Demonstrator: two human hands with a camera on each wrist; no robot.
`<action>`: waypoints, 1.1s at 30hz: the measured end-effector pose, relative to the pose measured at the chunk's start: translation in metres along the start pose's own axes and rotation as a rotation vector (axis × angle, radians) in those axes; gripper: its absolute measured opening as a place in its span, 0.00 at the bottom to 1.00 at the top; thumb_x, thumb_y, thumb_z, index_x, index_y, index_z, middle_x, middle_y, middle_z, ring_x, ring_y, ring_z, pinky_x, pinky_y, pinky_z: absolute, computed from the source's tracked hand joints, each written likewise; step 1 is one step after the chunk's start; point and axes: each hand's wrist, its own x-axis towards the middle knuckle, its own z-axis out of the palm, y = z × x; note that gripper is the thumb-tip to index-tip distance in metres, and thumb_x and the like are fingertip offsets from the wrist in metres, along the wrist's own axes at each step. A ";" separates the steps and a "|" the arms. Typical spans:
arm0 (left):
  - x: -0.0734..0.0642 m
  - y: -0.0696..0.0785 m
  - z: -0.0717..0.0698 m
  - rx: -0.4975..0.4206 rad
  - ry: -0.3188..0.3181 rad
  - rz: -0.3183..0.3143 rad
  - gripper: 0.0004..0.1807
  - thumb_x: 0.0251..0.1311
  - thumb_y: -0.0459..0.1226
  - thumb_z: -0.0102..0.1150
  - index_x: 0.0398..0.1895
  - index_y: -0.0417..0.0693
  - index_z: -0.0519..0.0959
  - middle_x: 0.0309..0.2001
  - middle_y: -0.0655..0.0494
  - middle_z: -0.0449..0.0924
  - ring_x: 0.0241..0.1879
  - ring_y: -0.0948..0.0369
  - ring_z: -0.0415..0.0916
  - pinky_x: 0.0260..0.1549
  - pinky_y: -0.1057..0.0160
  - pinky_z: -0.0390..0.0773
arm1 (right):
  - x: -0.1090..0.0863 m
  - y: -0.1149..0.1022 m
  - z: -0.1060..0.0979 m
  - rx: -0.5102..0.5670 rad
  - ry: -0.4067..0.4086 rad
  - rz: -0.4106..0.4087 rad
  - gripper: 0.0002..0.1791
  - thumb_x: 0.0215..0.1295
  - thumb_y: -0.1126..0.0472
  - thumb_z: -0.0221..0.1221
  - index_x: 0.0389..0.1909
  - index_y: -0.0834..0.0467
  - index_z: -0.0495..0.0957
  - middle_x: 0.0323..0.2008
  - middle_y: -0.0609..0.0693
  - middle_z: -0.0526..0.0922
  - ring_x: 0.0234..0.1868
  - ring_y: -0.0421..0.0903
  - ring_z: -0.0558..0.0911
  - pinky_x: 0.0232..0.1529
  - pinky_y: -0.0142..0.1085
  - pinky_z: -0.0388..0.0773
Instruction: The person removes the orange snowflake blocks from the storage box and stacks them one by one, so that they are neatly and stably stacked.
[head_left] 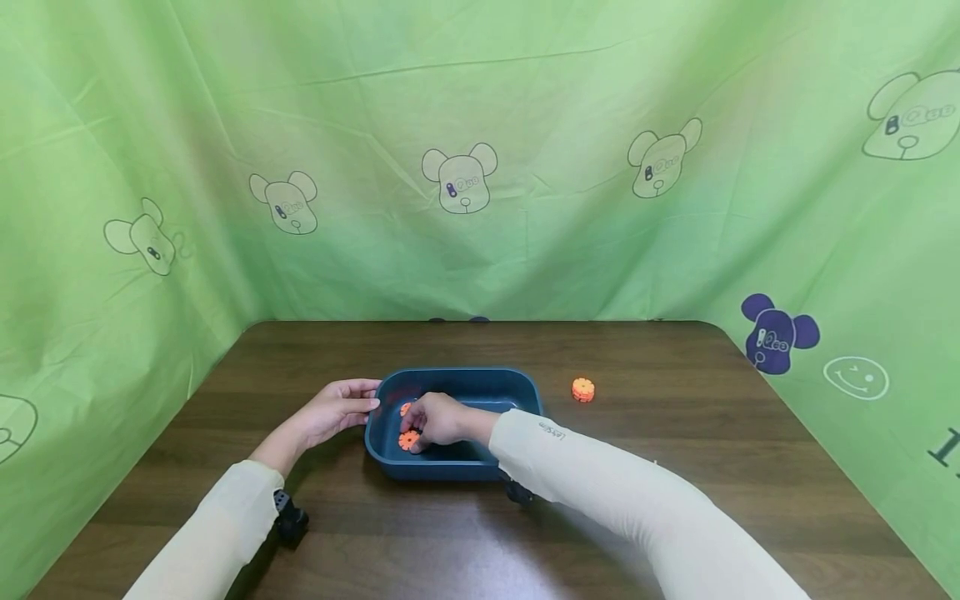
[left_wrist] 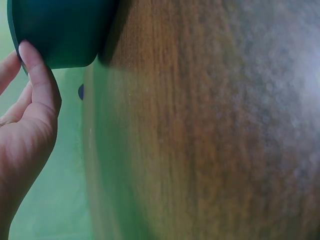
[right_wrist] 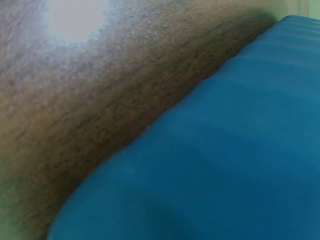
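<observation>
A dark blue rectangular bin (head_left: 465,472) stands on the table. At its left end my left hand (head_left: 333,410) grips the rim; the left wrist view shows a thumb against the bin wall (left_wrist: 60,35) and fingers on the other side. My right hand (head_left: 441,419) reaches down inside the bin, at its left part. Its thumb and fingers pinch an orange notched disc (head_left: 408,440), shaped like a flower. Another orange disc (head_left: 406,409) lies just behind, partly covered by the fingers. In the right wrist view only the bin's outer wall (right_wrist: 225,165) shows, and the hand is out of sight.
Right of the bin, a small stack of orange notched discs (head_left: 582,390) stands on the wooden table (head_left: 675,450). A green curtain (head_left: 525,250) with printed bear heads hangs behind the table and along its sides.
</observation>
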 end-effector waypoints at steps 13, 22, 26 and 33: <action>-0.001 0.000 0.002 0.018 0.018 -0.013 0.29 0.68 0.32 0.55 0.68 0.26 0.61 0.56 0.41 0.75 0.44 0.61 0.79 0.43 0.64 0.79 | -0.003 -0.001 0.001 0.018 0.013 -0.023 0.11 0.53 0.70 0.70 0.35 0.55 0.80 0.29 0.47 0.80 0.32 0.41 0.77 0.37 0.31 0.76; 0.000 0.000 0.001 0.024 0.022 -0.007 0.29 0.68 0.32 0.55 0.68 0.26 0.60 0.55 0.43 0.76 0.44 0.61 0.79 0.43 0.64 0.79 | -0.006 0.000 -0.003 0.020 0.017 -0.031 0.12 0.53 0.70 0.71 0.37 0.56 0.82 0.30 0.46 0.81 0.33 0.42 0.77 0.38 0.30 0.77; 0.000 0.000 0.001 0.022 0.023 -0.006 0.29 0.68 0.32 0.55 0.68 0.26 0.60 0.56 0.42 0.76 0.44 0.61 0.78 0.43 0.64 0.79 | -0.008 0.001 -0.004 0.031 0.014 -0.019 0.12 0.54 0.69 0.70 0.39 0.56 0.83 0.32 0.45 0.81 0.35 0.42 0.78 0.42 0.32 0.77; -0.002 0.002 0.003 0.028 0.026 -0.010 0.29 0.69 0.31 0.54 0.68 0.26 0.60 0.57 0.39 0.74 0.46 0.59 0.78 0.44 0.64 0.79 | -0.009 0.005 -0.009 0.075 0.009 -0.014 0.13 0.54 0.69 0.70 0.42 0.58 0.84 0.31 0.46 0.83 0.33 0.41 0.80 0.38 0.32 0.79</action>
